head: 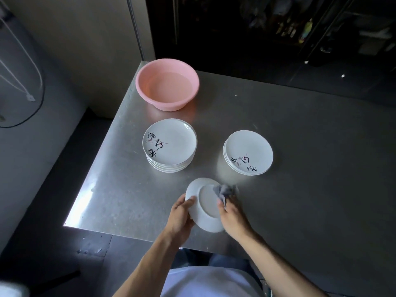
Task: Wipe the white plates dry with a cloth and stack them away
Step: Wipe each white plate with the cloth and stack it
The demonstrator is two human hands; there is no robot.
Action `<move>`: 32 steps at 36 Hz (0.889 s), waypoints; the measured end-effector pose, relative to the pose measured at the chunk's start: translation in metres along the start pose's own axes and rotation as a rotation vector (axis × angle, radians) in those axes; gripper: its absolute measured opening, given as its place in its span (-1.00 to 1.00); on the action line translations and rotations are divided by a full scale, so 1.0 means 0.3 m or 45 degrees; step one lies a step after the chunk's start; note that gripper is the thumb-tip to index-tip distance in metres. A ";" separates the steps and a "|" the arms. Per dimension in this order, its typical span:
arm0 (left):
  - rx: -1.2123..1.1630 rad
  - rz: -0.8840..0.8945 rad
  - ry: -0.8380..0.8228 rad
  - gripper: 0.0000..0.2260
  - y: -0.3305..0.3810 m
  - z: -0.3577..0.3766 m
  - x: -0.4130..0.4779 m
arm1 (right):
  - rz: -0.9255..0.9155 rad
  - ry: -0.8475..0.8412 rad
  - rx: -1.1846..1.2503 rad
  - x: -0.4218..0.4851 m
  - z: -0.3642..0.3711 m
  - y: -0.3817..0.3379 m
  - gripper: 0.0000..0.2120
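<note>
A white plate (206, 207) is held tilted over the near part of the steel table, its underside facing me. My left hand (181, 215) grips its left rim. My right hand (232, 215) holds a crumpled grey cloth (225, 191) against the plate's upper right edge. A taller stack of white plates (170, 144) with black calligraphy stands in the middle of the table. A lower stack of the same plates (248, 152) stands to its right.
A pink plastic basin (168, 83) with water sits at the far left corner of the steel table (310, 168). The table's left edge and near edge drop to a dark floor. Dark shelving stands behind the table.
</note>
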State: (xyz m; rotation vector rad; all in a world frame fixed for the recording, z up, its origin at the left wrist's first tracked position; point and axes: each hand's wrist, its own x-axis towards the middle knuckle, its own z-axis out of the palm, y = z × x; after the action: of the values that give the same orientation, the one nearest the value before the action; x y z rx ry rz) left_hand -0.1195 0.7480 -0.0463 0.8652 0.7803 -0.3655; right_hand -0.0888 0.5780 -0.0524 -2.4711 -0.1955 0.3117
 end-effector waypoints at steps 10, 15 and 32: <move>-0.179 -0.001 -0.011 -0.69 0.027 0.064 0.003 | -0.577 0.075 -0.620 -0.102 0.009 -0.070 -0.39; -0.096 0.033 -0.096 -0.72 0.052 0.107 0.019 | -0.634 0.317 -0.480 -0.030 -0.063 -0.052 -0.48; 0.378 0.050 0.159 -0.72 -0.005 0.032 0.011 | 0.651 0.590 0.740 0.031 -0.107 0.011 -0.81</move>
State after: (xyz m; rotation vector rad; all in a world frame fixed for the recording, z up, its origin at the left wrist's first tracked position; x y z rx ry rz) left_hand -0.1138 0.7394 -0.0456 1.1889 0.8352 -0.4011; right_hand -0.0710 0.5588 -0.0312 -1.9071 0.6407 -0.0116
